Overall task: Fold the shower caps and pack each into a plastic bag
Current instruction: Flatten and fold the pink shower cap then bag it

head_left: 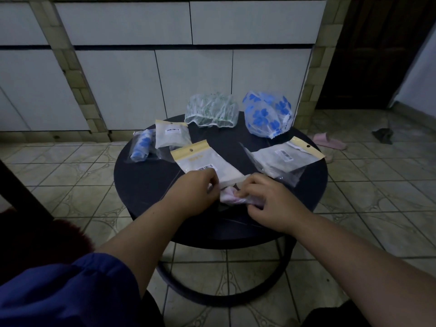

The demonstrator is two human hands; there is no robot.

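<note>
**Feeding a folded pink cap into its bag**

Pinching the folded pink shower cap [230,197], the right hand [266,204] aims it at the mouth of the plastic bag [207,165], seemingly so it stays compact. The left hand [195,190], fingers curled, grips that mouth, likely to hold it open. Both forearms reach over the near edge of the round table [141,185]; beyond the bag sit two unfolded caps.

A dim room: pale cabinets [146,67], tiled floor [368,208], round dark table [146,185], perhaps a pink slipper [329,140].
</note>
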